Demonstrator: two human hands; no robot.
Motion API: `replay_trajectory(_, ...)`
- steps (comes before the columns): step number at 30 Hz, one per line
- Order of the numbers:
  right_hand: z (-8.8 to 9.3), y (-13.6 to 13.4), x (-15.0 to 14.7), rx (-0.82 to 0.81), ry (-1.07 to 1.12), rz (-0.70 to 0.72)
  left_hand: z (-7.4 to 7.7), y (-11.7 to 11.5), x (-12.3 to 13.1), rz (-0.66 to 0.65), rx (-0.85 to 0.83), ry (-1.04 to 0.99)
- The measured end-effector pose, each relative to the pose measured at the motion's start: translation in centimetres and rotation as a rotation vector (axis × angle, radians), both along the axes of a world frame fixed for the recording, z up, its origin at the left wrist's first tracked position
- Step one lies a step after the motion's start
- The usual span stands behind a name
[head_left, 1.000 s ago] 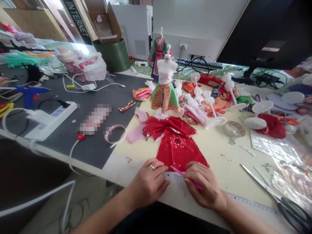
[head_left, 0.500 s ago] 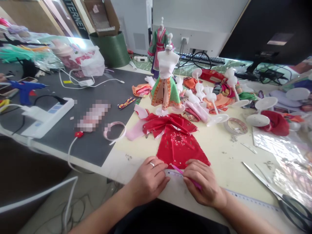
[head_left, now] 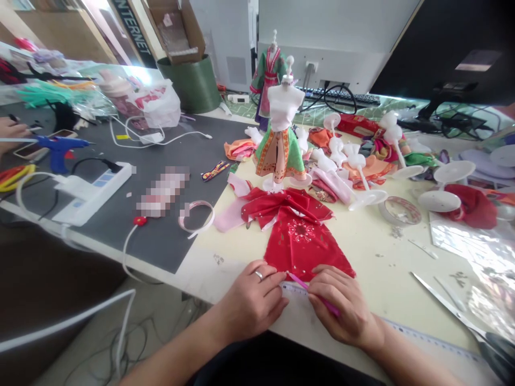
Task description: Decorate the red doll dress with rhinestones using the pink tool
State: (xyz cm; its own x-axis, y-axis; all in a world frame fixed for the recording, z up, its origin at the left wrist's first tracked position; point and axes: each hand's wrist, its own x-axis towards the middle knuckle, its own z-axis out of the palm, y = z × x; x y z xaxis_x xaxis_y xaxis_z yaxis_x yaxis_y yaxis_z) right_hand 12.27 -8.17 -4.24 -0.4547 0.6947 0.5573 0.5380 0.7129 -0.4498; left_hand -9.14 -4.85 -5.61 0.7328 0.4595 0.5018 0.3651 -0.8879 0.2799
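Observation:
A small red doll dress (head_left: 317, 252) with a pale embroidered flower lies flat at the table's front. At its lower left hem, my left hand (head_left: 257, 295), with a ring on one finger, has its fingers closed on the cloth edge. My right hand (head_left: 341, 305) grips a slim pink pen-like tool (head_left: 298, 281), its tip touching the hem close to my left fingertips. Small pearl-like beads dot the fabric near that tip. A clear ruler (head_left: 295, 290) runs along the table edge, partly under both hands.
Large scissors (head_left: 450, 305) lie open at right. Behind the dress stands a white mannequin (head_left: 285, 104) in a green and orange skirt, with fabric pieces and white stands around it. At left are a power strip (head_left: 92, 193), a blue glue gun (head_left: 60, 150) and another person's hand (head_left: 12, 131).
The whole view has shifted slightly, so things sit further right. Both hands stay at the hem, the pink tool's tip nearly in place. More of the other person's hand shows at left.

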Motion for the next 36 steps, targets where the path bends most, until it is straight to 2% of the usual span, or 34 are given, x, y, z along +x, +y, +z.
replay_trajectory(20, -0.11, -0.13, 0.19, -0.051, 0.019, 0.026, 0.17, -0.14, 0.15, 0.006, 0.03, 0.045)
replay_trajectory(36, 0.36, 0.04, 0.38, 0.009, 0.048, -0.003, 0.07, -0.18, 0.13, 0.016, 0.005, 0.045)
